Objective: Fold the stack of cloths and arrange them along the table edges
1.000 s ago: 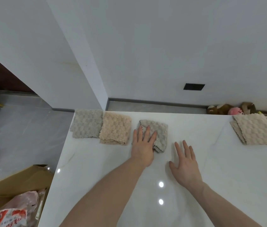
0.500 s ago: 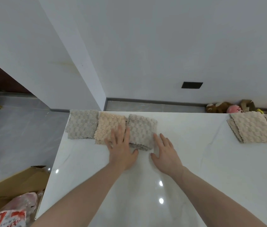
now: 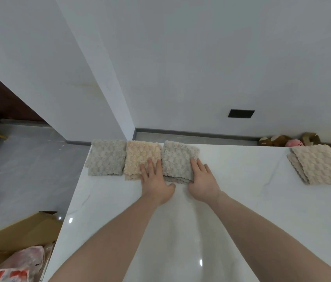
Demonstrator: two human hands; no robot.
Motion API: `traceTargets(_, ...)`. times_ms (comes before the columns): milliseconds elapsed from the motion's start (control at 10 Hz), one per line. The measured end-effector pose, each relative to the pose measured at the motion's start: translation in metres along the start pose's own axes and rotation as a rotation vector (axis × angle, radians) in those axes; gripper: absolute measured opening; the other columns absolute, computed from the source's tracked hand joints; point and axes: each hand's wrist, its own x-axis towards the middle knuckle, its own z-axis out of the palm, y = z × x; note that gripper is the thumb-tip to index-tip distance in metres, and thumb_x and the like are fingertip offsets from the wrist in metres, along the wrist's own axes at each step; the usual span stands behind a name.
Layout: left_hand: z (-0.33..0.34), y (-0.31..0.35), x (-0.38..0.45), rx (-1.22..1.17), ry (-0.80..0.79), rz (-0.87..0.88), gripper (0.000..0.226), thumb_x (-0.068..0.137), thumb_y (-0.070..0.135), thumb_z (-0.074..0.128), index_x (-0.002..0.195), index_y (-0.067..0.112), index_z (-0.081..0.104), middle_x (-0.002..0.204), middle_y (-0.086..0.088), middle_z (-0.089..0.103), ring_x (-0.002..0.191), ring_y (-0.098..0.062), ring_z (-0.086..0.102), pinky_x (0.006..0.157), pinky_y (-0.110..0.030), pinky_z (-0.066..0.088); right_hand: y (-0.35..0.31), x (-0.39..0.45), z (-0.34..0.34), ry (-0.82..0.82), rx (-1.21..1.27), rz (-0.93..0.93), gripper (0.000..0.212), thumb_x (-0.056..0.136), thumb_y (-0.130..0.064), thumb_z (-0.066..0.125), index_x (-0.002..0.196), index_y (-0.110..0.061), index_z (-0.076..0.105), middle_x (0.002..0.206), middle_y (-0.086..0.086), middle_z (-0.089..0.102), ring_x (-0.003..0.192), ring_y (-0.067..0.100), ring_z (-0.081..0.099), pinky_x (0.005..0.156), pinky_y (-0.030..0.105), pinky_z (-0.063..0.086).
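Note:
Three folded cloths lie in a row along the far edge of the white table: a grey cloth at the left corner, a beige cloth beside it, and a second grey cloth to its right. My left hand lies flat with its fingers on the seam between the beige cloth and the second grey cloth. My right hand lies flat against that grey cloth's right side. Both hands press with fingers straight and grip nothing. A stack of unfolded beige cloths sits at the far right.
A cardboard box holding a red and white plastic bag stands on the floor below the table's left edge. Plush toys lie on the floor behind the table at the right. A white wall corner rises behind the cloths.
The second grey cloth has slid left and away to sit against the beige cloth at the far edge. Both hands moved with it and now frame its two sides.

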Motion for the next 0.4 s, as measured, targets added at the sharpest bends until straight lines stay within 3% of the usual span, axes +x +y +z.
traceTargets(100, -0.006, -0.006, -0.008, 0.076, 0.036, 0.033, 0.099, 0.088, 0.044, 0.06, 0.162, 0.027, -0.003, 0.169, -0.002, -0.018, 0.153, -0.04, -0.022, 0.126, -0.057, 0.0, 0.004, 0.008, -0.007, -0.032, -0.035, -0.001, 0.1, 0.071, -0.034, 0.034, 0.165, -0.022, 0.0, 0.174, 0.0, 0.005, 0.16, 0.028, 0.004, 0.128, 0.05, 0.014)
traceTargets(200, -0.011, -0.009, -0.02, 0.238, 0.041, 0.182, 0.096, 0.089, 0.039, 0.058, 0.162, 0.032, -0.004, 0.169, 0.002, -0.018, 0.154, -0.037, -0.02, 0.125, -0.058, 0.0, 0.001, 0.004, -0.014, -0.051, -0.028, 0.011, 0.099, 0.073, -0.036, 0.037, 0.165, -0.025, 0.001, 0.174, 0.001, 0.005, 0.16, 0.028, 0.004, 0.128, 0.05, 0.014)
traceTargets(400, -0.018, -0.013, -0.062, 0.166, -0.006, 0.164, 0.088, 0.092, 0.04, 0.056, 0.162, 0.032, 0.003, 0.171, 0.002, -0.009, 0.157, -0.031, -0.011, 0.128, -0.05, 0.003, -0.016, -0.066, -0.036, -0.021, 0.107, 0.02, 0.093, 0.086, -0.01, 0.048, 0.165, -0.027, 0.003, 0.173, 0.005, 0.0, 0.16, 0.029, 0.003, 0.129, 0.042, 0.013)
